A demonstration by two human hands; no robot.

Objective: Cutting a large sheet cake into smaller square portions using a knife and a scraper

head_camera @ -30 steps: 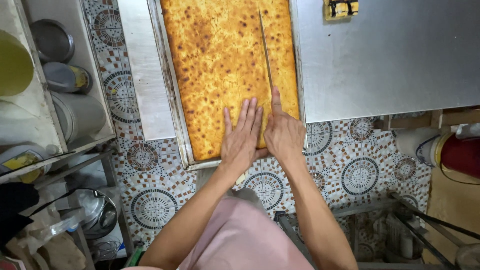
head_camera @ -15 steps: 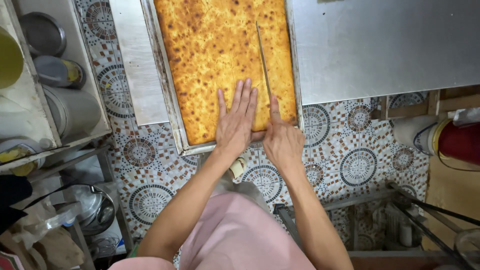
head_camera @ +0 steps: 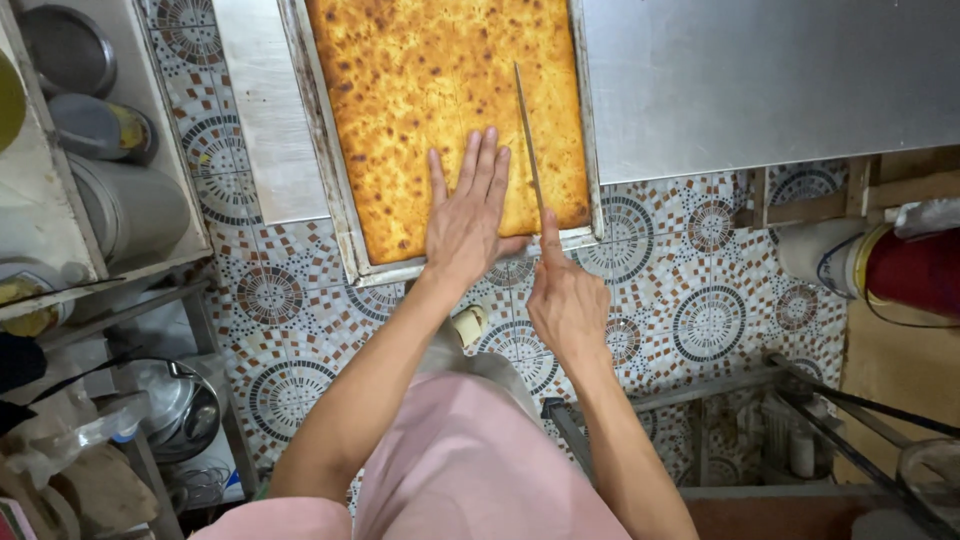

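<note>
Cutting a big golden baked slab (head_camera: 440, 110) in its metal tray (head_camera: 320, 190), which sits on the steel surface (head_camera: 750, 80) at 12 o'clock. Left hand (head_camera: 468, 215) lies flat on the slab's near edge, fingers spread and straight, gripping nothing. Right hand (head_camera: 565, 300) at 5 o'clock of it closes around a long thin knife (head_camera: 528, 130), blade lying along the slab's right part. One cut line in hand; no separated pieces visible, so most slicing looks left.
</note>
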